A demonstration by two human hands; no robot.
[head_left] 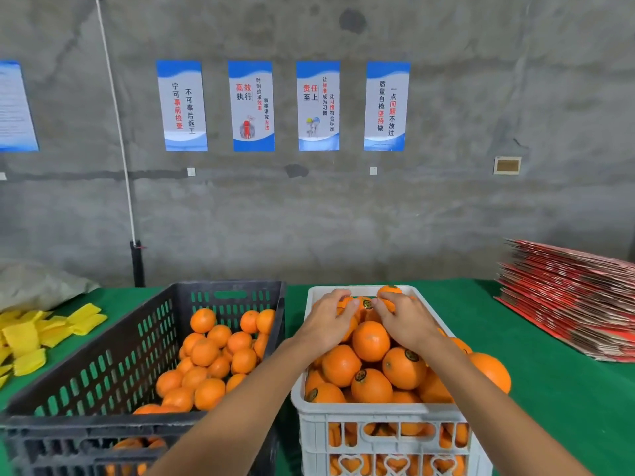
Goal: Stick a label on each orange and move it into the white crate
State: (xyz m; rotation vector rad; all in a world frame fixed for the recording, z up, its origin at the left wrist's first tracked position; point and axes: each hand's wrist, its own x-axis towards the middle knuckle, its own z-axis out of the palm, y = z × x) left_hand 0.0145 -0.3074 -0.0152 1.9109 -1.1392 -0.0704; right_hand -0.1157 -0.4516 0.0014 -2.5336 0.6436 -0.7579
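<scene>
Both hands are over the far end of the white crate, which sits on the green table and is heaped above its rim with oranges. Left hand and right hand flank one orange on top of the heap; it carries a dark round label facing up. Fingers of both hands are curled in around that orange, tips touching its sides. Can't tell whether they're pressing the label edge down or just seating the fruit, since the fingertips cover the contact. My read: label step done for this one, placing step nearly finished. Several other oranges in the white crate show the same dark label, e.g. near the front. The black crate to the left holds the unlabelled oranges, roughly a third full, so plenty left. Next move likely: let go without nudging the heap, because the pile is tall and an orange on the right side already bulges past the crate wall. Then reach left into the black crate for the next fruit. No label roll or sheet visible in view, so I can't tell where the next label comes from. Yellow foam nets and a red carton stack sit at the table edges, not in play.
</scene>
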